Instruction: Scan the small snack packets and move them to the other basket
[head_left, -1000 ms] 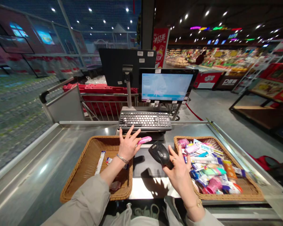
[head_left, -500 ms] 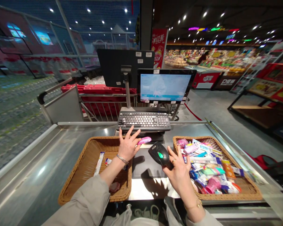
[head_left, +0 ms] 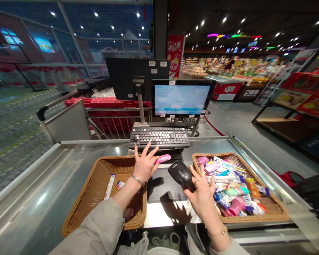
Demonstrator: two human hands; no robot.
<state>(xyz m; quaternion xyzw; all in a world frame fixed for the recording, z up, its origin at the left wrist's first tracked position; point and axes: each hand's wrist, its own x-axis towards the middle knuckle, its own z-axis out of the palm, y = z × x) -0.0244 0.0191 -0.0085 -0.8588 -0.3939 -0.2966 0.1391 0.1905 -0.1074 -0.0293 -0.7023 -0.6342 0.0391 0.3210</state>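
Note:
Between thumb and fingers my left hand grips a small pink packaged item, its other fingers spread over the near edge of the keyboard. A black barcode scanner is in my right hand, its head pointing left toward the pink item; my palm hides the handle. Under my left forearm lies a wicker basket with a long white packet and a few small items. Right of my right hand, another wicker basket is heaped with colourful small packages.
Behind the keyboard stand a lit monitor and a second dark screen seen from its back. A metal counter carries both baskets. Beyond it are a shopping cart and a display rack at right.
The green light on top of the scanner has gone out. The whole view has shifted slightly; both hands keep their grip and nearly the same position.

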